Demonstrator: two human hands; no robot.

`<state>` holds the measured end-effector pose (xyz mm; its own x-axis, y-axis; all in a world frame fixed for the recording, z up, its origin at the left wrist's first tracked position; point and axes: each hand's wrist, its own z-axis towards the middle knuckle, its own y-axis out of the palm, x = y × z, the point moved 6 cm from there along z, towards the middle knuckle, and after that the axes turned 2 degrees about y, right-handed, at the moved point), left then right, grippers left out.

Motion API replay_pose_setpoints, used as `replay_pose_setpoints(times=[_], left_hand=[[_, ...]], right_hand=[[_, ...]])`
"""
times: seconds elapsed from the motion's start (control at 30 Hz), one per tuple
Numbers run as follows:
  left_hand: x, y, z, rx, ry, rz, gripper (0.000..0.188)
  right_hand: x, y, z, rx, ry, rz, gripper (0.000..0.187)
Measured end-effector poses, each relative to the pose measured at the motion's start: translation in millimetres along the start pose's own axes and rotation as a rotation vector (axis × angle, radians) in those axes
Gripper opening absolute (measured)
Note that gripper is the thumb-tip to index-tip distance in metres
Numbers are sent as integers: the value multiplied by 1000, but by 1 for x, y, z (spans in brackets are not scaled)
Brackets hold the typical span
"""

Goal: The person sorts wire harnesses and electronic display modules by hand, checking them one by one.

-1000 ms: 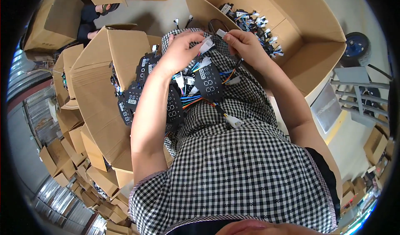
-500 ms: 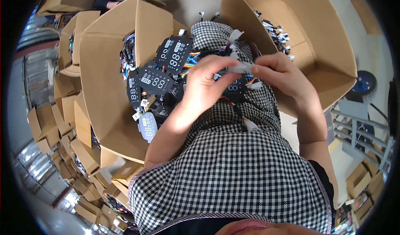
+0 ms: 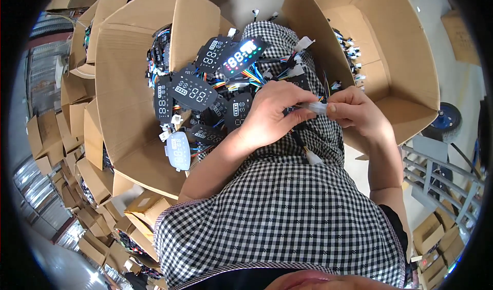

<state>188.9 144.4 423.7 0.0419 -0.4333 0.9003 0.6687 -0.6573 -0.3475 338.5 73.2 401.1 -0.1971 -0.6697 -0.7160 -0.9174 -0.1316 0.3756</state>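
Over my lap, my left hand point(image 3: 275, 107) pinches one side of a pair of white plastic wire connectors point(image 3: 315, 107). The fingers of my right hand point(image 3: 357, 113) grip the other side, so the connectors sit between both hands, seemingly joined. Just beyond my left hand, a dark display panel point(image 3: 241, 58) glows with bright white digits and small coloured dots. Coloured wires point(image 3: 254, 75) run from the panels towards my hands. Several unlit display panels point(image 3: 194, 90) lie in a pile to the left, along with one pale panel point(image 3: 178, 151). Another white connector point(image 3: 314, 157) hangs near my apron.
A large cardboard box point(image 3: 120, 105) stands at the left, with panels and wiring at its edge. On the right, another open box point(image 3: 395, 48) holds several wired parts point(image 3: 352, 53). Beyond it are a wheel point(image 3: 446, 116) and a grey metal rack point(image 3: 436, 172). More cartons point(image 3: 49, 141) fill the far left.
One display panel, dark before, is now lit. Both hands have moved a little right and nearer to me, still holding the connectors, and the whole view has shifted slightly.
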Motion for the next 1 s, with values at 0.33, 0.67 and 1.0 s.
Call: replay_pose_setpoints(times=[0.33, 0.67, 1.0], left_hand=[[13, -21, 14, 90, 157, 257, 21], [6, -50, 52, -24, -23, 1136, 29], [-60, -12, 38, -259, -280, 735, 33]], right_hand=[[-15, -20, -4, 302, -224, -53, 23], [-46, -23, 59, 234, -824, -383, 27], [15, -18, 35, 60, -532, -176, 30]])
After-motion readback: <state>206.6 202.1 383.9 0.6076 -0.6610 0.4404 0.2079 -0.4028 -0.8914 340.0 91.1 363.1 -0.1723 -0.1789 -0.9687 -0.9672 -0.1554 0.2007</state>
